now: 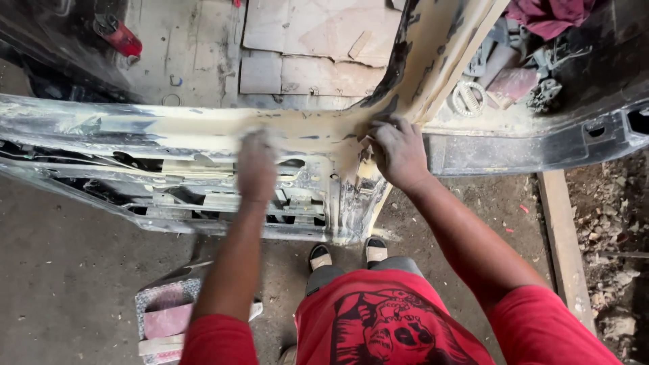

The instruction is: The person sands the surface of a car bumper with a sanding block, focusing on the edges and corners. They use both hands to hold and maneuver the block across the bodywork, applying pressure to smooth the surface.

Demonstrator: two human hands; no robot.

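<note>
At the far left a red cylinder lies on the concrete floor, well apart from the work. Nearer, at the person's left, a small patterned stool or box sits on the floor with pinkish sheets on it.

Across the middle stands a car door shell, its top edge coated in pale yellowish filler and dust, with the bare inner frame and its cut-outs facing the person. The left hand presses on that filled edge just left of the pillar; it is motion-blurred and dusty, the fingers look curled down flat against the surface, but I cannot tell whether they grip a sanding sheet beneath them. The right hand rests at the foot of the window pillar, fingers spread narrowly and bent over the edge, holding the panel and nothing else visible.

The door looks like stiff sheet steel, heavy and awkward, with thin sharp edges on the inner cut-outs; the dust would make it slippery. The safest grasp seems the rounded top edge or the pillar base.

To the right, metal parts and a coiled spring lie beside a dark red cloth; a wooden plank borders rubble.
</note>
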